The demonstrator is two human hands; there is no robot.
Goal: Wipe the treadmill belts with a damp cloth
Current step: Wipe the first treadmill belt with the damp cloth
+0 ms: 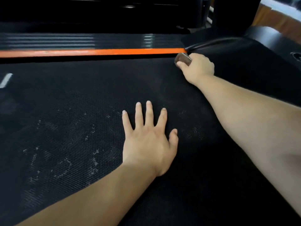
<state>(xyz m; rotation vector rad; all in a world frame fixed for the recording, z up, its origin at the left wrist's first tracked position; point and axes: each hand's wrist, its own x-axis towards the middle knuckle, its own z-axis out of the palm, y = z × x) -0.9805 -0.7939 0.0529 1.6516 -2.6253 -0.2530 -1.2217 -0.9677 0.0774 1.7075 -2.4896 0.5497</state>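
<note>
Here is the treadmill belt (pixel 68 98), black and finely textured, filling nearly the whole view, and it carries pale scuffs and dusty flecks (pixel 65 162) scattered across its lower left part. The left hand (pixel 149 144) lies palm down on the belt near the middle, fingers (pixel 148 111) spread apart and stretched flat, thumb out to the side, gripping nothing. Up at the far edge, the right hand (pixel 197 69) reaches out on a long bare forearm, its fingers curled together around a small brownish wad (pixel 182 59) that pokes out past the knuckles; it is blurred, so whether that is the damp cloth I cannot tell for certain. That wad sits right at the edge of the belt, just beside the end of the orange stripe (pixel 91 52) that runs along the side rail (pixel 48 40). The rail is dark and glossy, with ribbed lines catching the light. A black curved cover (pixel 211 42) rises just past the right hand, at the end of the rail. On the far left of the belt a short white mark (pixel 5 79) lies at a slant. In the top right corner a strip of wooden floor (pixel 276 18) shows, bright and out of focus.
</note>
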